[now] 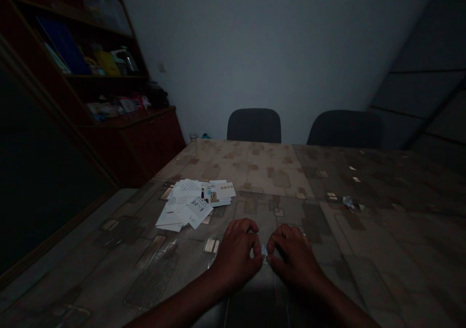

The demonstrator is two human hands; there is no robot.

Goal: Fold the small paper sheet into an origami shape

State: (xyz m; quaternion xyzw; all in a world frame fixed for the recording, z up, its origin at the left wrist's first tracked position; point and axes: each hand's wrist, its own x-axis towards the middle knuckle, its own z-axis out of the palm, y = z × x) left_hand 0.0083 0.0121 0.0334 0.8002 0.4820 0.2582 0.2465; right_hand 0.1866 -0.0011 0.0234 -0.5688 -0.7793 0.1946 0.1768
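Observation:
Near the front of the table, my left hand [240, 248] and my right hand [293, 250] face each other with fingers curled and thumbs brought in. Between their fingertips shows a small pale piece of paper [264, 253], pinched from both sides. Most of it is hidden behind the fingers, and its folds are too small and dark to make out. Left of my hands lies a loose, overlapping pile of white printed cards [192, 202], some with writing and pictures. No hand touches that pile.
A patterned cloth covers the table [255, 172]. Small crumpled scraps [350, 203] lie to the right. Behind the far edge stand two dark chairs [254, 124], [344, 128]. A shelf cabinet [145, 139] with assorted items fills the left wall. The room is dim.

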